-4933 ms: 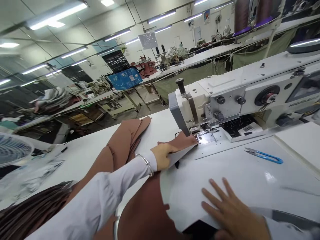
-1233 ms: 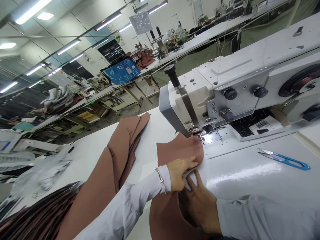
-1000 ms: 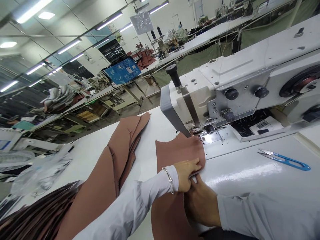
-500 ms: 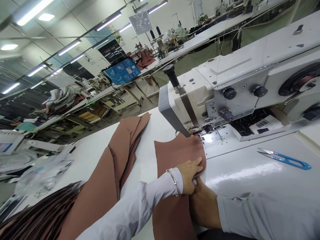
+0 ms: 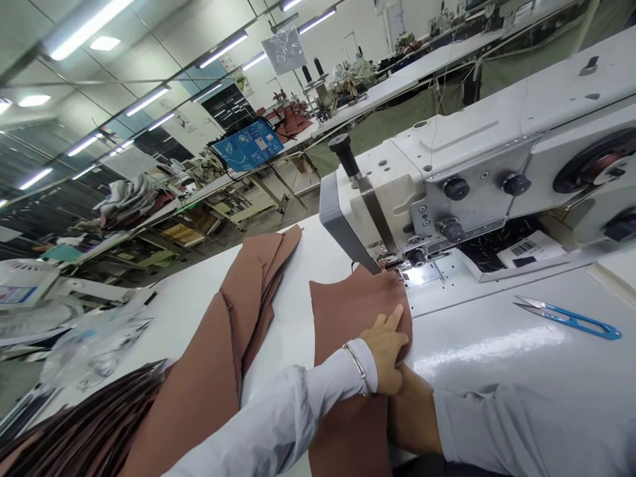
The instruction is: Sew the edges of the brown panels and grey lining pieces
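Observation:
A brown leather-like panel point(image 5: 342, 311) lies on the white table with its far edge under the presser foot of a sewing machine point(image 5: 397, 205). My left hand point(image 5: 385, 351) rests on top of it near the right edge, fingers outstretched and a bracelet at the wrist. Below, against that same edge, is my right hand point(image 5: 415, 407); its fingers are hidden by the left hand and the panel, so its grip does not show. Blue-handled thread snips point(image 5: 579, 318) lie on the table to the right. More brown panels point(image 5: 209, 358) are stacked at left.
Dark strips point(image 5: 94, 417) lie at the lower left beside clear plastic bags point(image 5: 94, 338). A shallow box with a barcode label point(image 5: 529, 255) sits beneath the machine arm. Beyond the table are other workbenches and a blue panel point(image 5: 248, 146).
My left hand has shifted slightly to the right along the panel, and its fingers are more spread. My right hand stays at the panel's edge. The camera view has shifted a little.

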`<state>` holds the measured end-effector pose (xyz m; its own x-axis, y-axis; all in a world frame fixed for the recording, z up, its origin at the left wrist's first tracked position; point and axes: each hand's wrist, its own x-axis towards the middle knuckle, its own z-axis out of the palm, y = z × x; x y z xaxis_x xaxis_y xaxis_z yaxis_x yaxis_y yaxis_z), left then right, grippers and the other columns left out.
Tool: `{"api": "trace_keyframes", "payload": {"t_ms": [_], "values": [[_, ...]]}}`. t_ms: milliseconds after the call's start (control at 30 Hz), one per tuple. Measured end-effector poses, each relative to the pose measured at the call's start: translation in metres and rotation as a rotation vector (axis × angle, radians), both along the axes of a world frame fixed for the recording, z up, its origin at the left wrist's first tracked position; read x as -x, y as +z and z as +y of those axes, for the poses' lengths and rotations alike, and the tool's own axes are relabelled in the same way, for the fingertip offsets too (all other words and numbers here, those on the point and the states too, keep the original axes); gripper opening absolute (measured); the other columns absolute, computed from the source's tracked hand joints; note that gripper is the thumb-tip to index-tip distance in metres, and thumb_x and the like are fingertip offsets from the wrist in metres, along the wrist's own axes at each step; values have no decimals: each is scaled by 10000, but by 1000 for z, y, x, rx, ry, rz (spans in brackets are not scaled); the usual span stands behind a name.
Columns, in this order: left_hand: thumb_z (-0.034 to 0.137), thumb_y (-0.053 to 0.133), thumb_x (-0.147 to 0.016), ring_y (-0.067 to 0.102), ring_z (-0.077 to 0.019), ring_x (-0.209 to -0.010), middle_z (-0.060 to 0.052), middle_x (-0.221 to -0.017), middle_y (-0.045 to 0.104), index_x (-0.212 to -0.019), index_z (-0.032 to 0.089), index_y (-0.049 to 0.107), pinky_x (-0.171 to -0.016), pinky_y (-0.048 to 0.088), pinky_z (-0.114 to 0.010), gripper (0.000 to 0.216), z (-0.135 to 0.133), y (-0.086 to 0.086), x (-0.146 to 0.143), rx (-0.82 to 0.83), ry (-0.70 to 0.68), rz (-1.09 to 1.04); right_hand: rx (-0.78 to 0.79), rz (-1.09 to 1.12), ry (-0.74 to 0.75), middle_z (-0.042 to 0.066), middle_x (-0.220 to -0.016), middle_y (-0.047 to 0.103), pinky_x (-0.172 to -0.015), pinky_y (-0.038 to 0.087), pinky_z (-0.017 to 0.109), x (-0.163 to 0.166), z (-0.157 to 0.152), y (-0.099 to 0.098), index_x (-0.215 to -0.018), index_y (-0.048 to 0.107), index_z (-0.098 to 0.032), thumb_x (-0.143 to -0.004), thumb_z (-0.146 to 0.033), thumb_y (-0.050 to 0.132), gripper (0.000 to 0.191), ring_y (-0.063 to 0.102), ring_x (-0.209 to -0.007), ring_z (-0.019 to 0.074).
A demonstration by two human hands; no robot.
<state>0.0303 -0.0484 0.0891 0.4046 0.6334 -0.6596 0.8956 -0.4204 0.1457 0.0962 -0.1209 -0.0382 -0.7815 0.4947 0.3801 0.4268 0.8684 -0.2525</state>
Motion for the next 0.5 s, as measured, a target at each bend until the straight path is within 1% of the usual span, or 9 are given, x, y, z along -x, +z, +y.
{"api": "trace_keyframes", "payload": {"t_ms": [67, 133, 267, 367, 433, 500], "values": [[156, 564, -497, 435, -352, -1098, -75, -1464, 128, -901, 162, 595, -734, 483, -400, 406, 4, 0, 1, 18, -46, -22, 5, 6, -7, 49, -963, 628, -842, 416, 452, 0, 1, 2, -833, 622, -213, -733, -106, 520, 179, 508, -1005, 280], [153, 565, -513, 461, -351, -1074, -79, -1456, 160, -863, 162, 602, -742, 477, -400, 352, 8, -1, 2, 27, -106, -30, 24, -3, -28, 66, -991, 619, -858, 397, 480, 0, 2, 8, -797, 620, -204, -720, -98, 523, 163, 507, -1007, 293], [134, 567, -537, 476, -332, -1083, -86, -1448, 186, -855, 172, 607, -757, 477, -391, 323, 11, -2, 3, 19, -161, -16, 46, -36, -51, 97, -989, 609, -792, 422, 476, 0, 3, 22, -789, 615, -179, -681, -105, 539, 151, 517, -967, 304], [154, 575, -550, 480, -329, -1083, -97, -1449, 174, -858, 177, 608, -737, 486, -397, 310, 10, -2, 3, 14, -179, -9, 45, -94, -72, 112, -854, 621, -743, 425, 477, -2, 2, 26, -787, 616, -163, -656, -114, 552, 153, 521, -935, 318], [160, 579, -554, 483, -327, -1076, -94, -1453, 159, -856, 179, 611, -726, 489, -399, 304, 12, -2, 3, 10, -185, -1, 29, -145, -51, 111, -758, 615, -740, 410, 507, -3, 3, 26, -725, 610, -157, -641, -134, 570, 95, 532, -880, 325], [163, 587, -557, 484, -323, -1074, -88, -1456, 148, -863, 181, 613, -729, 490, -399, 308, 15, -3, 3, 3, -188, 5, 15, -180, -30, 109, -718, 609, -746, 395, 527, -3, 6, 26, -647, 589, -157, -654, -142, 565, 29, 542, -828, 313]]}}
